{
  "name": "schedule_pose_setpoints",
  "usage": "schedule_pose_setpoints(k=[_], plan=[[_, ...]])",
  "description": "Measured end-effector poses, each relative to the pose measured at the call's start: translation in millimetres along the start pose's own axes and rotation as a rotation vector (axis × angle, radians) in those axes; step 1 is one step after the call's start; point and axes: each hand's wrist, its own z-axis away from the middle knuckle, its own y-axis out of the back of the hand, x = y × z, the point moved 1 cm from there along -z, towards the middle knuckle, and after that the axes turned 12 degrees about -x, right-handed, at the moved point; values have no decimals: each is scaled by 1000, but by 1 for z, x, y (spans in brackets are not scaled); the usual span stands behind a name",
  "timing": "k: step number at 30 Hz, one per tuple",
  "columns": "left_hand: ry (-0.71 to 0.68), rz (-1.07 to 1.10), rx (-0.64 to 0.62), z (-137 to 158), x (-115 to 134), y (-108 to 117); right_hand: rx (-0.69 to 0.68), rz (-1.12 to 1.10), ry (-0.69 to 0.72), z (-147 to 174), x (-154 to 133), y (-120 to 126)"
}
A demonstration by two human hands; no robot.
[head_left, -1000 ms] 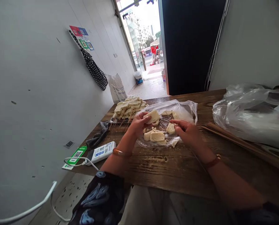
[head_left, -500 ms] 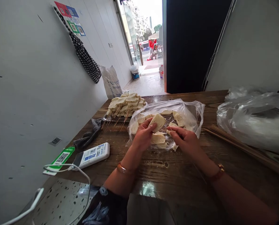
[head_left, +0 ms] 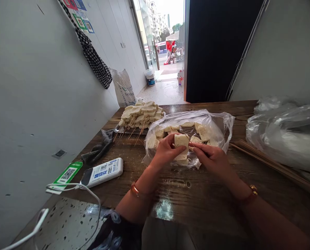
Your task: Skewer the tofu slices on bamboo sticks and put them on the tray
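My left hand (head_left: 165, 152) is closed round a pale bread slice (head_left: 181, 140), held on edge above the plastic bag. In the fingers of my right hand (head_left: 212, 157) is a thin wooden skewer (head_left: 191, 142), its tip at the slice's right edge; whether it has gone in, I cannot tell. Underneath, the opened clear bag (head_left: 224, 125) has several loose slices (head_left: 203, 133) lying in it. Beyond my left hand a pile of skewered slices (head_left: 141, 113) is heaped on a tray (head_left: 116, 130), skewer ends pointing towards me.
Left on the wooden table (head_left: 134, 166) lie a dark cloth (head_left: 100, 149), a white payment device (head_left: 105, 172) with a cable, and a green code card (head_left: 68, 173). Long wooden strips (head_left: 261, 158) and crumpled plastic bags (head_left: 280, 135) occupy the right side.
The bread slice has turned more upright and shifted slightly right in my left hand. My right hand has brought the skewer against its edge. The view has shifted slightly.
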Motion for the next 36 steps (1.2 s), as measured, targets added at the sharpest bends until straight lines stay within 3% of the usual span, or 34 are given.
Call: schedule_pose_setpoints(k=[7, 15, 22, 36], plan=[[-5, 320, 202, -4, 0, 11, 38, -21, -48, 3, -5, 1], [32, 516, 282, -7, -2, 17, -163, 114, 76, 5, -5, -17], [80, 482, 198, -5, -4, 13, -104, 149, 22, 2, 2, -14], [72, 557, 264, -7, -3, 14, -108, 161, 42, 4, 1, -15]])
